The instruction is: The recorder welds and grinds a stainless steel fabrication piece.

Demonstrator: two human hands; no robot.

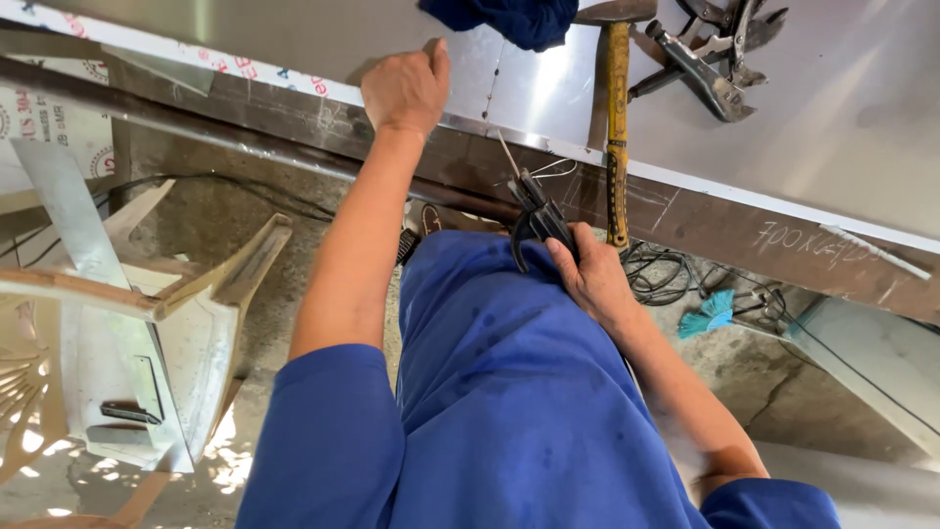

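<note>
The left hand point(404, 90) rests on the edge of the shiny metal sheet point(842, 118) that lies on the counter point(685, 211). Its fingers are bent and press on the sheet; the grip holds nothing that I can see, it only touches the metal. The right hand point(587, 274) is lower, just below the counter's edge and in front of the blue clothing of the person. Its grip is closed around the handles of a black tool point(537, 217), and a thin metal rod point(508, 155) sticks up from the tool toward the sheet's edge. What kind of tool it is, I cannot tell exactly.

On the sheet, between the two hands and a little farther away, lies a hammer with a yellow handle point(616, 93). Beside it, to the right, is a pair of locking pliers point(700, 71). A dark blue cloth point(509, 20) lies at the top edge of the view. On the floor at the left stands a pale plastic chair point(147, 323).
</note>
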